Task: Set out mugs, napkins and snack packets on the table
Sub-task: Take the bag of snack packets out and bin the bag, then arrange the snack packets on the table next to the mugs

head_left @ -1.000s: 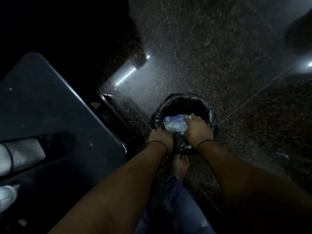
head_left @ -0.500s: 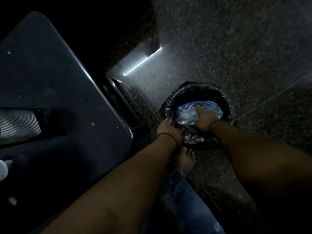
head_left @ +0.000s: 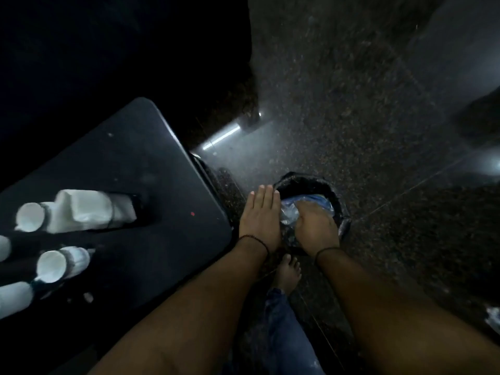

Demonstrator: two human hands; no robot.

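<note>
Your right hand (head_left: 315,226) presses curled fingers into a crumpled blue plastic bag (head_left: 305,204) in the black-lined bin (head_left: 311,182). Your left hand (head_left: 261,215) hovers flat, fingers straight, pointing away. White mugs (head_left: 51,266) stand on the dark table (head_left: 151,169) at left.

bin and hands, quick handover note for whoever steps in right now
Left hand: open, fingers straight, over the near rim of the bin.
Right hand: in the bin, pressing on a clear plastic bag; grip unclear.
Table: white mugs and a white napkin stack already out.
Snack packets: none identifiable.
Left: finish at the bin, then set out the packets.
</note>
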